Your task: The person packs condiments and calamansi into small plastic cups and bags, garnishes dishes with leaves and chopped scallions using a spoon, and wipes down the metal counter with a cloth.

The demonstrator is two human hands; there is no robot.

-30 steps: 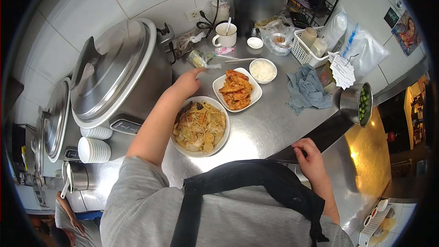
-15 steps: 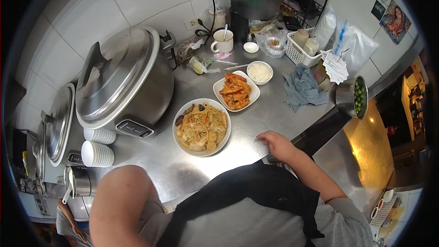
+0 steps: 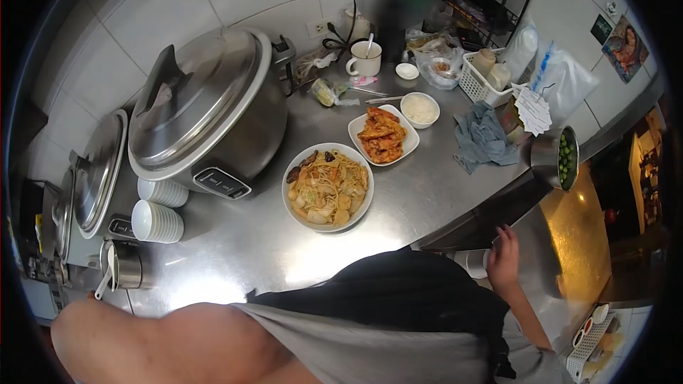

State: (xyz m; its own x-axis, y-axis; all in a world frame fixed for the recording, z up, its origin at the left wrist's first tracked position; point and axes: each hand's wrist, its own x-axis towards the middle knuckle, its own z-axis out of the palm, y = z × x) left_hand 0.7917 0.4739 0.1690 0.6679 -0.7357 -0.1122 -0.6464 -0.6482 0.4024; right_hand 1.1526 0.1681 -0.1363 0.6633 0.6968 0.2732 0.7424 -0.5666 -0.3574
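My right hand (image 3: 504, 256) is beside the counter's front edge, fingers apart and holding nothing visible. Close to it, below the edge, a white round container (image 3: 471, 263) is partly hidden by the black apron. My left arm (image 3: 142, 334) stretches to the far left. Only a small patch of skin, perhaps my left hand (image 3: 93, 296), shows beside a white-handled utensil (image 3: 105, 281) leaning in a metal pot (image 3: 128, 269); its fingers are hidden. On the counter stand a plate of noodles with vegetables (image 3: 329, 188), a square dish of fried, sauced pieces (image 3: 383, 135) and a bowl of rice (image 3: 420, 110).
A large rice cooker (image 3: 213, 107) stands at left, with stacked white cups (image 3: 158, 222) before it and another cooker (image 3: 99, 171) behind. A blue-grey cloth (image 3: 484, 135), a white basket (image 3: 478, 78) and a metal pot of green produce (image 3: 555, 160) line the right. A mug (image 3: 365, 60) stands at the back.
My right hand has moved right and down, from over the counter to beside its edge. My left arm has swung out farther left. The dishes stay in place while the view shifts.
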